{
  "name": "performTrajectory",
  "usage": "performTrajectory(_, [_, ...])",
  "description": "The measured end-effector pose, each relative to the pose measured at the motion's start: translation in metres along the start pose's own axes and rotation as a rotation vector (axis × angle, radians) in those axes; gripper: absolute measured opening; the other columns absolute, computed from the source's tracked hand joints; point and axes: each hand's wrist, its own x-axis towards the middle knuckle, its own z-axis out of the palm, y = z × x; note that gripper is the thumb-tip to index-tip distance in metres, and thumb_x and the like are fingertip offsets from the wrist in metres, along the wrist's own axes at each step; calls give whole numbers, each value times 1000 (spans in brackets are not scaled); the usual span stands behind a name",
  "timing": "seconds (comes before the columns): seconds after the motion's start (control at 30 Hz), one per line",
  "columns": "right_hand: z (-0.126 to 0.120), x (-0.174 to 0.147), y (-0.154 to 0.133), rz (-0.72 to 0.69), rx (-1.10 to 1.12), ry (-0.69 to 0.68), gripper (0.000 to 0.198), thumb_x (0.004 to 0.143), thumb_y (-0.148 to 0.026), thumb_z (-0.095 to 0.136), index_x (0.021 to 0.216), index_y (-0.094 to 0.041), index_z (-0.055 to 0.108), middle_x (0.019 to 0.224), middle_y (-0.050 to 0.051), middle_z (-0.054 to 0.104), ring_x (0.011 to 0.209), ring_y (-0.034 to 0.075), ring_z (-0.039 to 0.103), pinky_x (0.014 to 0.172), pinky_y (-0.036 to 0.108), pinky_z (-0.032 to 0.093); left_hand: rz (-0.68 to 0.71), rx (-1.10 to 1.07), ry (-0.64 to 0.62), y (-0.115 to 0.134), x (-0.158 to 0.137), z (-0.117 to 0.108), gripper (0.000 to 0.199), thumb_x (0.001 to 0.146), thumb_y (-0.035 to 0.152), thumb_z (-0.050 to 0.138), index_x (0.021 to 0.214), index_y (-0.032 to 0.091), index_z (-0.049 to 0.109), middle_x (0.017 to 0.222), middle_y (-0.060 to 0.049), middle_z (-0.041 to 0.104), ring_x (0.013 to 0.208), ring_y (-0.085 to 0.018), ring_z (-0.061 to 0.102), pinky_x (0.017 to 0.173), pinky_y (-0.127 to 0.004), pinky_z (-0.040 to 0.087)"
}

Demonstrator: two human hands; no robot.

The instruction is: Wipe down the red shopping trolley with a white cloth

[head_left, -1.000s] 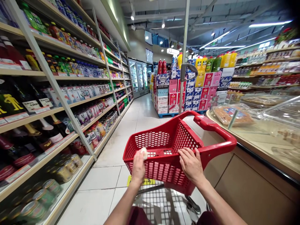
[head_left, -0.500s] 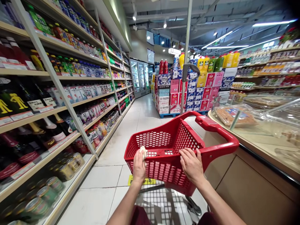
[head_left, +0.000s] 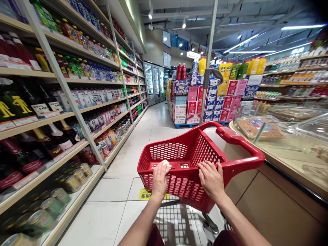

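A red plastic shopping cart (head_left: 179,182) stands sideways in front of me, its basket made of perforated walls. My left hand (head_left: 160,179) is closed round a crumpled white cloth (head_left: 166,165) and presses it on the near rim, left of the middle. Most of the cloth is hidden by the fingers. Farther right, my right hand (head_left: 211,179) grips the same rim close to the cart's handle (head_left: 252,159), fingers hooked over the edge. No goods show inside the basket.
Shelves of bottles and cans (head_left: 98,107) line the left side. Stacked drink cartons (head_left: 192,102) stand ahead beyond a metal pole (head_left: 208,51). On the right is a counter with packaged food (head_left: 260,128). A yellow floor sign (head_left: 145,194) lies under the cart.
My left hand has slid the cloth a little to the right along the near rim. My right hand keeps its hold on the cart. The view has shifted slightly.
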Motion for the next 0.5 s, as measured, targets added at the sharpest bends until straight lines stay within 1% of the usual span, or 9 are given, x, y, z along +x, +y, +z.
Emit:
performTrajectory(0.07, [2,4,-8,6,0,-7,29,84,-25,38,100,-19,61,100,5,65,99,21,52,101,47,13,45,-62,-79,17,3,7,64,70,-1,31,132,15,27,132,-10,41,125,-18,31,102,-42,32])
performTrajectory(0.1, [4,6,-14,-13,12,-32,30,84,-25,37,104,-19,59,104,6,63,101,21,51,101,47,13,61,-96,-119,27,6,10,65,70,0,32,133,12,23,134,-11,38,126,-17,29,102,-39,32])
performTrajectory(0.17, [9,10,-31,-72,49,-121,33,85,-27,37,112,-18,54,115,7,57,105,21,49,100,45,18,79,-129,-212,40,10,10,65,71,5,34,134,8,17,137,-14,33,128,-17,26,103,-38,30])
performTrajectory(0.2, [12,12,-41,-94,67,-178,35,85,-29,37,115,-19,52,118,8,55,107,21,48,99,44,20,73,-115,-259,40,11,7,66,71,7,36,134,7,16,138,-14,31,129,-18,23,104,-40,27])
performTrajectory(0.27, [21,16,-61,-99,98,-280,37,84,-32,39,117,-19,49,121,8,53,109,22,47,97,44,24,17,-27,-328,29,10,-5,67,71,12,40,134,8,18,140,-14,26,131,-22,16,105,-47,19])
performTrajectory(0.33, [32,20,-81,-71,125,-338,38,82,-35,42,116,-20,50,121,9,52,110,23,46,97,45,24,-52,92,-366,9,5,-18,70,68,16,43,133,9,21,142,-13,22,131,-25,10,104,-53,13])
performTrajectory(0.43, [53,27,-106,-75,171,-379,36,79,-35,49,111,-20,53,124,9,50,111,23,46,98,45,24,-47,207,-433,-18,-2,-28,74,63,14,43,133,10,22,142,-11,21,132,-24,11,105,-51,11])
performTrajectory(0.5, [66,29,-117,-115,185,-393,29,80,-30,49,107,-22,55,122,7,52,108,21,49,97,43,27,-23,248,-455,-27,-4,-28,75,61,12,42,133,11,22,142,-9,23,131,-22,13,106,-48,13])
